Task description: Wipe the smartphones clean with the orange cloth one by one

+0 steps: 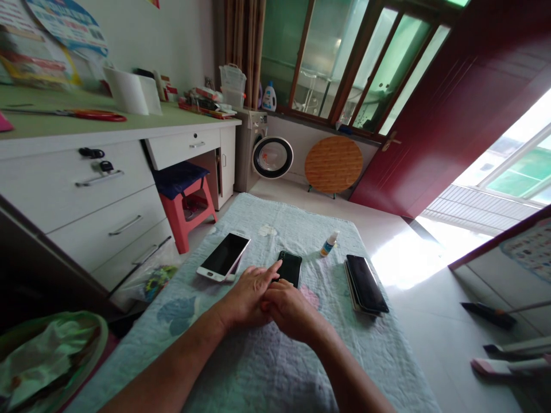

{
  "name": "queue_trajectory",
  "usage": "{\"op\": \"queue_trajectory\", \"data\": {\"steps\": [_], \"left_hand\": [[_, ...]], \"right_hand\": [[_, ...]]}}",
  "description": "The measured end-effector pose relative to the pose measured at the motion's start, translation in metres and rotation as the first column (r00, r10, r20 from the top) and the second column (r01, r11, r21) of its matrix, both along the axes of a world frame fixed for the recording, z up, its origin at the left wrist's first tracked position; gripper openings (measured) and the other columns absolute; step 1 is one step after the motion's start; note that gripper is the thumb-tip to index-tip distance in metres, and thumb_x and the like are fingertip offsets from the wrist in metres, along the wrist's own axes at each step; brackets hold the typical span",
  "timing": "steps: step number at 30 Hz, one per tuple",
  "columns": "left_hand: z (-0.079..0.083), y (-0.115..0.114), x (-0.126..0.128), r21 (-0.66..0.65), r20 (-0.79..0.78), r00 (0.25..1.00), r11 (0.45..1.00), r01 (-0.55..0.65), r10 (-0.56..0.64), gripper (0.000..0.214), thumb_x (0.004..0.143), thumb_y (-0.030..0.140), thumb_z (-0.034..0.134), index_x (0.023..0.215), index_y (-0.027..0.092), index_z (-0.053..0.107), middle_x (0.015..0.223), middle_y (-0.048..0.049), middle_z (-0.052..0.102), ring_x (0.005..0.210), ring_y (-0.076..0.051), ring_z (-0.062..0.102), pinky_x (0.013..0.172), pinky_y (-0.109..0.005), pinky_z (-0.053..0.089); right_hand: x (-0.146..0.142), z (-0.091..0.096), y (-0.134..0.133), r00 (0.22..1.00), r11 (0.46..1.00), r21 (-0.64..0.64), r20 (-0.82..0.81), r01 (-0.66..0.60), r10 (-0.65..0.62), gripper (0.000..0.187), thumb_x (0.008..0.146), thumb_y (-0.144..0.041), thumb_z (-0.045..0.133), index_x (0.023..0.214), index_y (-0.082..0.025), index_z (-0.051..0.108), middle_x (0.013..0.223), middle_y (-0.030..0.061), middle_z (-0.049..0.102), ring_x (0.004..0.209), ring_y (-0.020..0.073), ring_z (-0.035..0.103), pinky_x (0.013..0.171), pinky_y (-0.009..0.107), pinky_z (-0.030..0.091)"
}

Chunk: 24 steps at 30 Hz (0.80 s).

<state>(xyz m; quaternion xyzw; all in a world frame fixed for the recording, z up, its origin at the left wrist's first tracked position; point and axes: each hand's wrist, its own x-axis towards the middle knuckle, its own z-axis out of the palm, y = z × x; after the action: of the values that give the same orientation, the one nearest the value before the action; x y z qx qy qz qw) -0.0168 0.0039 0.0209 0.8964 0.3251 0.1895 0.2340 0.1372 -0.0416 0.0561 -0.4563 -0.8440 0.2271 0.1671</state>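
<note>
A black smartphone [291,267] lies on the quilted cloth in front of me, its lower end hidden behind my hands. My left hand [252,292] reaches in from the left with fingers stretched, one fingertip at the phone's left edge. Overlapping it, my right hand [286,307] has its fingers curled by the phone's lower end; whatever they hold, if anything, is hidden. To the left, a white smartphone [226,255] rests on another phone. A small spray bottle [329,244] stands beyond the black phone, to its right. Farther right, another black smartphone [367,282] tops a small stack.
The pale blue quilted cloth [275,223] covers the surface under the phones. A white desk [103,172] runs along the left, with a red stool [185,221] beside it. A lined bin [101,338] stands at lower left. A washing machine [248,160] has its door open.
</note>
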Motion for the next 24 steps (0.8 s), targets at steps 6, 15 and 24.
{"op": "queue_trajectory", "data": {"steps": [6, 15, 24], "left_hand": [[0.003, 0.001, -0.002, -0.067, -0.034, 0.999, 0.998, 0.007, -0.010, 0.103, 0.064, 0.038, 0.075, 0.148, 0.021, 0.017, 0.132, -0.0133, 0.056, 0.121, -0.030, 0.051, 0.108, -0.050, 0.029], [0.014, -0.001, -0.005, -0.058, 0.018, 0.999, 0.997, 0.048, -0.047, 0.052, 0.071, 0.029, 0.068, 0.121, 0.022, 0.055, 0.127, -0.0069, 0.059, 0.119, -0.028, 0.053, 0.107, -0.043, 0.036], [0.001, 0.005, -0.002, -0.079, 0.034, 0.999, 0.996, -0.028, 0.030, 0.053, 0.077, 0.008, 0.047, 0.128, 0.020, 0.057, 0.129, -0.0053, 0.061, 0.120, -0.021, 0.053, 0.109, -0.039, 0.038]], "right_hand": [[0.014, 0.012, -0.006, 0.979, 0.982, -0.088, 0.134, 0.165, -0.153, 0.019, 0.087, -0.015, 0.051, 0.071, -0.018, 0.061, 0.078, 0.0012, 0.062, 0.078, 0.0135, 0.054, 0.071, 0.024, 0.036], [0.021, -0.021, 0.002, 0.906, 0.914, 0.045, 0.122, 0.403, -0.406, 0.006, 0.089, -0.020, 0.052, 0.095, -0.020, 0.054, 0.085, 0.0002, 0.057, 0.073, 0.0129, 0.052, 0.064, 0.023, 0.035], [0.033, -0.004, -0.003, 0.946, 0.962, 0.011, 0.177, 0.272, -0.270, 0.011, 0.086, -0.027, 0.058, 0.081, -0.018, 0.061, 0.088, 0.0013, 0.050, 0.079, 0.0120, 0.049, 0.071, 0.023, 0.037]]}}
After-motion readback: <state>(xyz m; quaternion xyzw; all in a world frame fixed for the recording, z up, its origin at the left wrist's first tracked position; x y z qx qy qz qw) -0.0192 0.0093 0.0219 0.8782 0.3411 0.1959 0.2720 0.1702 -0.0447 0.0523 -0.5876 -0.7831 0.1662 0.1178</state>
